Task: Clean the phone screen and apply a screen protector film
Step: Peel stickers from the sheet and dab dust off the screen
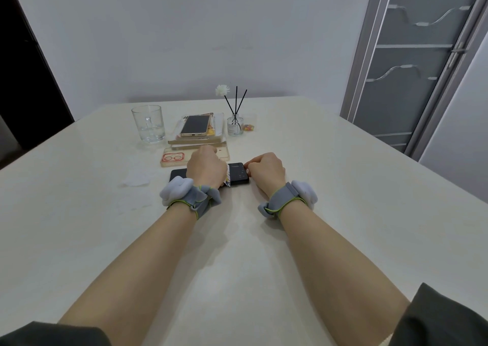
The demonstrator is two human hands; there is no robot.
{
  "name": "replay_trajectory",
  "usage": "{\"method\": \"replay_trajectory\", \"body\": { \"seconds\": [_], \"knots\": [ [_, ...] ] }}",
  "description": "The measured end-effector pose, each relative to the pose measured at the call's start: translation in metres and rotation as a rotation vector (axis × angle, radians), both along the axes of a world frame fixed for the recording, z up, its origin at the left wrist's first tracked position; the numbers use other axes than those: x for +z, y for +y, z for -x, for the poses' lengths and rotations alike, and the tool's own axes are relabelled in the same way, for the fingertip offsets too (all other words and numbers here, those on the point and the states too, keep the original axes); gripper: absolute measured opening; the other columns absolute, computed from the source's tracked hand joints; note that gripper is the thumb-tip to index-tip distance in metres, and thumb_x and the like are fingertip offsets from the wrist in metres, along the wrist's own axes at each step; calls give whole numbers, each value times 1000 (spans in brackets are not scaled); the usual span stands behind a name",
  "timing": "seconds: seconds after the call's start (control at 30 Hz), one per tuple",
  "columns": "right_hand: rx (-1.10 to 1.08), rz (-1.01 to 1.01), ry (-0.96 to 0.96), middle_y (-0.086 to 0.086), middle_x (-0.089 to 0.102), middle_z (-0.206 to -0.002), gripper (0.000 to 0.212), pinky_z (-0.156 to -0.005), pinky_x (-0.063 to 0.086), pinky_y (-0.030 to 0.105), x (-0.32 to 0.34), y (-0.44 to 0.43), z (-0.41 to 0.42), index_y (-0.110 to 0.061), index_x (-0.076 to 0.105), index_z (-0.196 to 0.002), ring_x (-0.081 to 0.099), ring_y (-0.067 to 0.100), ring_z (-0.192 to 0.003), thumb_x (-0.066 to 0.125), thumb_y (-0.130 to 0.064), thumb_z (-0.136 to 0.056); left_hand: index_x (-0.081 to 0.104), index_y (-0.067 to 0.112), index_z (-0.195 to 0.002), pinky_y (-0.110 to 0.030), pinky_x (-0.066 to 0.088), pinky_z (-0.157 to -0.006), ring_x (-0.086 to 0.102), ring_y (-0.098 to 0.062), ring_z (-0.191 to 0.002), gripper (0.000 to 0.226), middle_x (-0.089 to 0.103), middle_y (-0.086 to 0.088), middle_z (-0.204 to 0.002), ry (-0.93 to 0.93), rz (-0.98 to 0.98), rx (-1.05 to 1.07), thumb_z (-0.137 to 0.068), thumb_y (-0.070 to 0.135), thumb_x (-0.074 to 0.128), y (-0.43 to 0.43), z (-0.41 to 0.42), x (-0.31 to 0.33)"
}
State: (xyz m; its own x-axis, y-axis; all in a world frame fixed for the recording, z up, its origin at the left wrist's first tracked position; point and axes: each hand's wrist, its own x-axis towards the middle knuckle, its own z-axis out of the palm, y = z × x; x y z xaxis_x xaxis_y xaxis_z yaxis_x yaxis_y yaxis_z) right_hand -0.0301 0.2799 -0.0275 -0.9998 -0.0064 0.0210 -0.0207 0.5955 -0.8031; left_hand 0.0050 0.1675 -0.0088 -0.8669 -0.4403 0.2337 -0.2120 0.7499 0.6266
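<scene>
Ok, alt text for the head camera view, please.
A black phone lies on a white table; the left hand holds a patterned card against its screen, the right hand grips its end. A glass and gold phone sit behind.

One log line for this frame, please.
left hand: holds card on phone | right hand: curled at phone's right end, grip unclear | gold phone: behind, untouched

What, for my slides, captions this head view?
Left hand holds a card on the black phone; right hand grips its end.
</scene>
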Motion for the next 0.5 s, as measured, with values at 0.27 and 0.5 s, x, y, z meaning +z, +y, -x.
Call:
{"method": "replay_trajectory", "body": {
  "seconds": [0.27,0.5],
  "knots": [
    [-1,6,-2,10,73,-103,33,-103,41,39,0,0,-1,-13,76,-99,60,30,-105,49,-5,-82,65,15,-90,-37,44,-93,55,-33,-105,17,61,-16,-125,38,-22,0,-87,5,52,1,0,-6],
    [-2,-13,-8,10,72,-109,35,-105,40,39,2,0,-1,-15,75,-103,59,31,-110,48,-5,-84,37,28,-61,-30,37,-75,45,-27,-82,36,48,-8,-92,12,-50,-36,-84,4,52,4,4,-4]
  ]
}}
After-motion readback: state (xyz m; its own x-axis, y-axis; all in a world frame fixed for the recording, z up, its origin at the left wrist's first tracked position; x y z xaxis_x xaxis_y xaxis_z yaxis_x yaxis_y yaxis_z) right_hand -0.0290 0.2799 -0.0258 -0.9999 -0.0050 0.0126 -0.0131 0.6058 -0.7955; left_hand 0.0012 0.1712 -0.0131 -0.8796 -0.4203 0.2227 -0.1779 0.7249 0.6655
